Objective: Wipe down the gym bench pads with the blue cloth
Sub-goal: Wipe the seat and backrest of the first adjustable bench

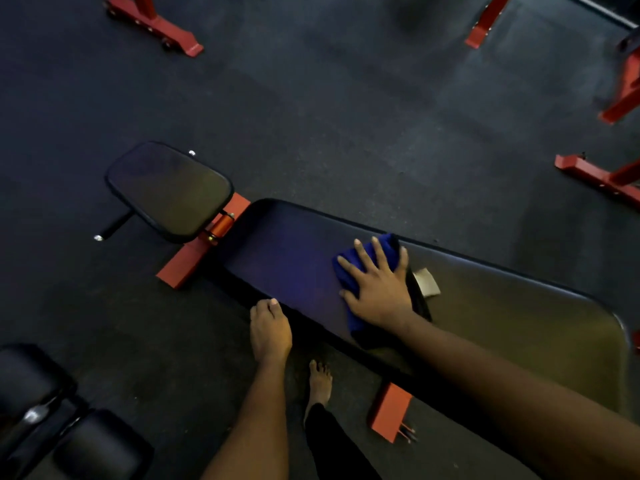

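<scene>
Blue cloth (360, 268) lies bunched midway along the long back pad (502, 306) under the flat, spread-fingered right hand (379, 289), the left hand (270, 329) curled over the pad's near edge; merely pressed, the cloth might slip free or snag the beige tag (427, 282) beside it.

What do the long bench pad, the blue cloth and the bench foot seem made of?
The long bench pad: likely vinyl or leatherette, smooth, dull sheen. The blue cloth: soft fabric, bunching under the right hand. The bench foot: probably painted steel, orange-red box section.
</scene>
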Available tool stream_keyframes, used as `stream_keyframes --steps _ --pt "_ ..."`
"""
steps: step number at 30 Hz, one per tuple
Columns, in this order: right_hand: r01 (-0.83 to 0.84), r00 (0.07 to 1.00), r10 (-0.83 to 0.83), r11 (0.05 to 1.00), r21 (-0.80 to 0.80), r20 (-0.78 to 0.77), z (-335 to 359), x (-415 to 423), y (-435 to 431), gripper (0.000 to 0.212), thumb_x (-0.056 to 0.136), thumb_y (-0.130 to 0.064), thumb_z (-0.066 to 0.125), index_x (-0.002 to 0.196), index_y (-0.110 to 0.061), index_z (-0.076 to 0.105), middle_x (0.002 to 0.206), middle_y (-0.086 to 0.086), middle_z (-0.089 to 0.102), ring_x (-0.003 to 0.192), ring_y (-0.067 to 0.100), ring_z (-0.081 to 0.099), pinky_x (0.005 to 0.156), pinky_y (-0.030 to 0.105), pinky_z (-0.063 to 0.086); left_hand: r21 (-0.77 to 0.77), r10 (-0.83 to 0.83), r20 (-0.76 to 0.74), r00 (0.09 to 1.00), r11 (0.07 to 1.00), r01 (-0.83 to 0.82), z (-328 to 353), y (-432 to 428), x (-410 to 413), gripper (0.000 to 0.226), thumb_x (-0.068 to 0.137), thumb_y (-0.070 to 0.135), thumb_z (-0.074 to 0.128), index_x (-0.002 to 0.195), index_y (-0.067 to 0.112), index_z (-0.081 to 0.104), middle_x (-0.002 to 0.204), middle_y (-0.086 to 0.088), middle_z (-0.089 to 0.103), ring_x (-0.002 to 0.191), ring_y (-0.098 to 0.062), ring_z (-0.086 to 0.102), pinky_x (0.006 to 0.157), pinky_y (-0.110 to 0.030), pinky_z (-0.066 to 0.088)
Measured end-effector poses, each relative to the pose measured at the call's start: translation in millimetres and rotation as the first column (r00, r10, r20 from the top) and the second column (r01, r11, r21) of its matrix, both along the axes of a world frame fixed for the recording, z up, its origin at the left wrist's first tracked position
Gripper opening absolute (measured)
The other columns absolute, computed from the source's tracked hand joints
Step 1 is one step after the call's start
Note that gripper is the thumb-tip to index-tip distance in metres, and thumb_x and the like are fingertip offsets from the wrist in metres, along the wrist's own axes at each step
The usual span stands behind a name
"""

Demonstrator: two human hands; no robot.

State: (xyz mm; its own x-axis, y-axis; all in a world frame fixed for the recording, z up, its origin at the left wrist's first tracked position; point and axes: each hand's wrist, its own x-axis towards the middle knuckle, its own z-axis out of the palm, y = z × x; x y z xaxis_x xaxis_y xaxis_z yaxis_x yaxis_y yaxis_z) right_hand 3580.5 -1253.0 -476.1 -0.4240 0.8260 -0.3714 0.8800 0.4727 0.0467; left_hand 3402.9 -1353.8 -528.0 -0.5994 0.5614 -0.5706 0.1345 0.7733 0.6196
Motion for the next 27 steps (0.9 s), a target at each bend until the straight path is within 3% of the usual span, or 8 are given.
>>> stream_keyframes --steps 2,4,8,12,20,24,27 --pt "0.059 0.998 -0.060 0.996 0.068 0.010 3 16 -36 0.066 0.091 -0.065 0.031 0.153 -0.047 0.019 0.166 -0.002 0.007 0.152 0.030 -0.007 0.106 0.073 -0.012 -0.013 0.029 0.028 0.999 0.999 -0.029 -5 6 -6 0.042 0.107 0.030 0.031 0.138 0.007 0.048 0.135 -0.012 0.048 0.109 -0.023 0.050 0.085 -0.028 0.032" --pt "0.105 0.993 -0.107 0.994 0.040 0.052 -2 16 -41 0.065 0.093 -0.064 0.023 0.154 -0.047 0.009 0.166 -0.004 0.000 0.152 0.030 -0.011 0.103 0.076 -0.008 -0.012 0.099 0.060 0.993 0.995 -0.099 -13 14 -14 0.043 0.107 0.029 0.032 0.143 0.009 0.043 0.140 -0.012 0.046 0.121 -0.027 0.049 0.087 -0.029 0.032" --pt "0.055 0.996 -0.053 0.998 -0.024 0.077 -22 -27 5 0.063 0.096 -0.059 0.010 0.155 -0.043 -0.004 0.166 0.000 -0.012 0.150 0.034 -0.018 0.102 0.079 -0.002 -0.012 0.226 0.107 0.968 0.974 -0.227 -25 29 -27 0.047 0.107 0.027 0.033 0.148 0.006 0.035 0.146 -0.016 0.043 0.129 -0.031 0.046 0.094 -0.032 0.036" --pt "-0.005 0.999 0.008 0.998 -0.066 0.044 -53 -80 59 0.062 0.101 -0.056 0.016 0.156 -0.039 -0.006 0.165 0.001 -0.015 0.150 0.036 -0.018 0.106 0.078 0.000 -0.023 0.363 0.138 0.921 0.931 -0.364 -43 49 -44 0.049 0.107 0.029 0.030 0.152 0.010 0.030 0.151 -0.017 0.039 0.136 -0.033 0.041 0.106 -0.040 0.036" --pt "-0.122 0.989 0.127 0.991 -0.063 0.080 -129 -186 132 0.062 0.100 -0.055 0.019 0.157 -0.036 0.001 0.166 0.004 -0.005 0.150 0.040 -0.006 0.105 0.077 0.007 0.032 0.580 0.143 0.802 0.808 -0.589 -83 65 -55 0.044 0.108 0.020 0.029 0.151 0.014 0.034 0.149 -0.015 0.043 0.134 -0.031 0.042 0.103 -0.033 0.034" --pt "-0.171 0.980 0.178 0.982 -0.081 0.089 -150 -225 157 0.061 0.101 -0.053 0.020 0.157 -0.036 0.006 0.166 0.003 0.000 0.149 0.041 0.001 0.105 0.074 0.012 0.082 0.642 0.152 0.751 0.749 -0.657 -97 68 -49 0.043 0.108 0.016 0.030 0.150 0.012 0.036 0.149 -0.015 0.044 0.134 -0.030 0.042 0.089 -0.016 0.030" --pt "-0.253 0.958 0.266 0.960 -0.121 0.107 -163 -257 170 0.058 0.101 -0.050 0.021 0.157 -0.035 0.012 0.166 0.002 0.006 0.149 0.039 0.005 0.106 0.073 0.013 0.102 0.661 0.175 0.730 0.725 -0.681 -106 67 -48 0.042 0.108 0.017 0.030 0.149 0.013 0.037 0.148 -0.012 0.045 0.134 -0.027 0.043 0.089 -0.015 0.028"
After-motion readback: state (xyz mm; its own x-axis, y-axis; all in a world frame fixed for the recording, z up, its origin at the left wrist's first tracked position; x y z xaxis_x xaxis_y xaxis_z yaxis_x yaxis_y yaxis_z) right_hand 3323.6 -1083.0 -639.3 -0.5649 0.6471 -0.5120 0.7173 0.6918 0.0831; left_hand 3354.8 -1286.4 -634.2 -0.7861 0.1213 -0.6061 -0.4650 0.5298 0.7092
